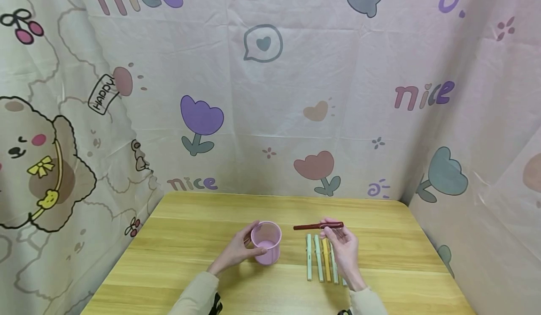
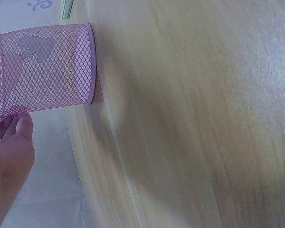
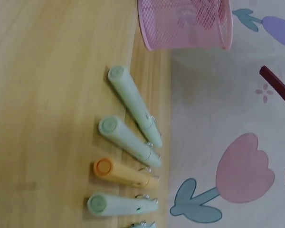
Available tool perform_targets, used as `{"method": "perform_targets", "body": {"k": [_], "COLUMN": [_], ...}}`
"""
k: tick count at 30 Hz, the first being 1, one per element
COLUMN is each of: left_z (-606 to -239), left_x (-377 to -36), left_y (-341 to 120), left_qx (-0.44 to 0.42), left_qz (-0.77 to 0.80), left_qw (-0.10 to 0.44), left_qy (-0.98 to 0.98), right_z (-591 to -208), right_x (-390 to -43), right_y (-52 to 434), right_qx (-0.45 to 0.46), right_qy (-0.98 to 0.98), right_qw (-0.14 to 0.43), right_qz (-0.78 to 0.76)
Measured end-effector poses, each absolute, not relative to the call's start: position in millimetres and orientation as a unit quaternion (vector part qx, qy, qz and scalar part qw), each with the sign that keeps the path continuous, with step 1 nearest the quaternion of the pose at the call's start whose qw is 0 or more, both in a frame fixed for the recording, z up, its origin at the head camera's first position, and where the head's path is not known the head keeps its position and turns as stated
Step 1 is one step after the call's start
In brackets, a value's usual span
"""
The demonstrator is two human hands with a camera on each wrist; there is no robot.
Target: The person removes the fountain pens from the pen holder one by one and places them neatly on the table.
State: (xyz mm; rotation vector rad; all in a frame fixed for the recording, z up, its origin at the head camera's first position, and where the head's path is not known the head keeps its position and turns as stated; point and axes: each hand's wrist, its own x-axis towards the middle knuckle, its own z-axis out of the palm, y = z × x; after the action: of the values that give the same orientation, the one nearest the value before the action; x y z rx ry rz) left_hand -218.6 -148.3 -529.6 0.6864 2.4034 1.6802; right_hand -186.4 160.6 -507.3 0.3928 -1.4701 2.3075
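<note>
My left hand (image 1: 237, 250) grips a pink mesh pen holder (image 1: 273, 255) near its rim, thumb at the front and fingers round the left side. In the left wrist view the holder (image 2: 47, 71) appears sideways, its base close to the tabletop. My right hand (image 1: 345, 251) pinches a dark red pen (image 1: 308, 226), held roughly level above the table with one end towards the holder. Below that hand, several pale green pens (image 1: 309, 257) and one yellow pen (image 1: 327, 263) lie in a row; the hand partly hides those on the right.
The wooden table (image 1: 190, 240) ends at the back against a printed cloth (image 1: 262, 103). Similar cloth hangs along the left and right sides. The pen row sits to the right of the holder, with bare wood between them.
</note>
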Motion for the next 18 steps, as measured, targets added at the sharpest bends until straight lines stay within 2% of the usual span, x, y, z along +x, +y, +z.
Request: {"method": "perform_targets", "body": {"k": [9,13,18], "left_z": [-531,-530,-530], "left_x": [-219,-219,-219], "left_y": [-149,-149,-149], "left_qx": [0.231,0.232,0.231], "left_qz": [0.550,0.551,0.552], "left_qw": [0.059,0.060,0.062], "left_qy": [0.800,0.799,0.799], "right_z": [-510,-511,-514], "right_x": [-185,-183,-180], "right_y": [182,192,204], "right_qx": [0.130,0.130,0.083], "right_qy": [-0.518,-0.545,-0.606], "right_qw": [0.222,0.216,0.201], "right_qz": [0.816,0.800,0.765]}}
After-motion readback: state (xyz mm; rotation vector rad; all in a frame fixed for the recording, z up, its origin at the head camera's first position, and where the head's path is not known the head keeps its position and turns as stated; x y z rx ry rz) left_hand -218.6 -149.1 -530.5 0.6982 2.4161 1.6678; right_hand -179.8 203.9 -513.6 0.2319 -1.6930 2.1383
